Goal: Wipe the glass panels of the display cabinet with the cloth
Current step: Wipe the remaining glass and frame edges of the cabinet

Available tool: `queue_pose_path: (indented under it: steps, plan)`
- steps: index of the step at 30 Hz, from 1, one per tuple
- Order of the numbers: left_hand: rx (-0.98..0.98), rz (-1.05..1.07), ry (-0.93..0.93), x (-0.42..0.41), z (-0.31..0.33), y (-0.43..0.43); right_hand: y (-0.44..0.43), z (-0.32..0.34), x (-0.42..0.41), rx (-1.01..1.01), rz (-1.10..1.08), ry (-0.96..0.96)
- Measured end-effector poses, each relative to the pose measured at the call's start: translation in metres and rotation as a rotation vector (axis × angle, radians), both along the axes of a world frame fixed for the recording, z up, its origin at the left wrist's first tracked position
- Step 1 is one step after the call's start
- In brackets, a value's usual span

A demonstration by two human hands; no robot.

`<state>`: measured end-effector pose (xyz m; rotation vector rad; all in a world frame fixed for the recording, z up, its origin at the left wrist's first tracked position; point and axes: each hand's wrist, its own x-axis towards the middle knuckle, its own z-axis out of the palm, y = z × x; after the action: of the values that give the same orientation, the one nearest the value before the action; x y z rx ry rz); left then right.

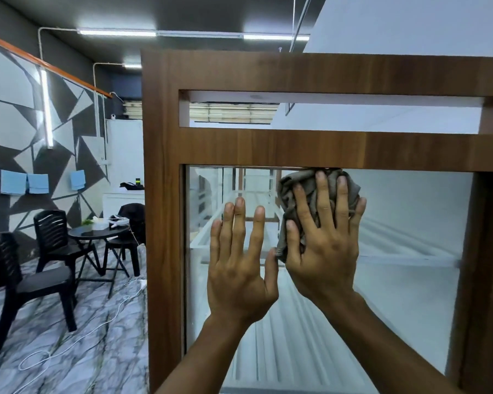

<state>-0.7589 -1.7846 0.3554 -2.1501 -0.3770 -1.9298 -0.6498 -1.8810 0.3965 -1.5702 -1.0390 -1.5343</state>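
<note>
The fingers of my right hand are straight and spread out. They press the grey cloth flat on the big glass panel. They are not curled round it. The cloth is scrunched in a lump right at the top of the glass, touching the brown wooden bar of the cabinet. My left hand is just beside it, also flat and open, with bare fingers on the glass and no cloth under them. I think that is the first thing that could go wrong: my bare hand may leave marks on the glass, so I would have to wipe that spot too. Next, I only push the cloth and do not hold it, so if I ease off it could slide down and drop. A lumpy cloth also rubs just a small patch, so I could miss strips or the corners. If I lean in hard with both hands, the glass could bend or rattle, so I should push softly. There is a thin opening higher up in the cabinet, and I cannot tell if it has glass. On the floor to my left lies a white cable near a black chair. I could trip on it if I step that way.
</note>
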Motion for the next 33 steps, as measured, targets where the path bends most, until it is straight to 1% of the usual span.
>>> queue_pose_path:
  steps: [1,5,7,9,11,13,15,16,17,19,20,22,24,26,28,30,33]
  plan:
    - [0.002,-0.020,0.006,-0.001,0.000,0.000,0.006,-0.001,-0.006,-0.004,0.010,0.000]
    - [-0.025,-0.190,-0.017,-0.006,0.000,0.000,0.015,0.004,-0.011,-0.122,0.032,-0.131]
    - [-0.091,-0.314,-0.077,-0.011,0.001,-0.003,0.015,0.006,-0.011,-0.121,0.016,-0.127]
    - [-0.129,-0.399,-0.153,-0.020,0.000,-0.011,0.022,0.005,-0.021,-0.075,0.003,-0.063]
    - [-0.098,-0.410,-0.185,-0.030,-0.002,-0.018,0.035,0.004,-0.038,-0.070,-0.014,-0.028]
    - [-0.063,-0.395,-0.190,-0.039,-0.002,-0.021,0.049,0.004,-0.051,-0.134,-0.007,-0.088]
    - [-0.082,-0.395,-0.183,-0.044,0.005,-0.020,0.054,0.007,-0.056,-0.175,0.049,-0.124]
    - [-0.106,-0.409,-0.167,-0.045,0.010,-0.019,0.052,0.008,-0.056,-0.166,0.125,-0.110]
    - [-0.130,-0.424,-0.137,-0.045,0.015,-0.019,0.048,0.009,-0.057,-0.154,0.263,-0.081]
    - [-0.166,-0.431,-0.055,-0.040,0.023,-0.021,0.032,0.012,-0.054,-0.179,0.647,0.008]
    - [-0.175,-0.419,-0.028,-0.036,0.025,-0.022,0.021,0.013,-0.051,-0.220,0.795,0.048]
    - [-0.195,-0.348,-0.023,-0.030,0.026,-0.024,-0.003,0.016,-0.039,-0.330,0.971,0.108]
    - [-0.193,-0.209,-0.026,-0.023,0.028,-0.025,-0.022,0.016,-0.027,-0.379,1.034,0.170]
    - [-0.131,-0.018,-0.015,-0.012,0.030,-0.026,-0.030,0.014,-0.016,-0.354,0.969,0.135]
    - [-0.066,0.114,-0.009,0.000,0.033,-0.024,-0.029,0.007,-0.004,-0.298,0.830,0.036]
    - [0.003,0.143,-0.011,0.005,0.035,-0.017,-0.029,-0.001,0.009,-0.237,0.676,-0.046]
    - [0.062,0.090,-0.024,0.001,0.035,-0.002,-0.034,-0.010,0.026,-0.186,0.376,-0.106]
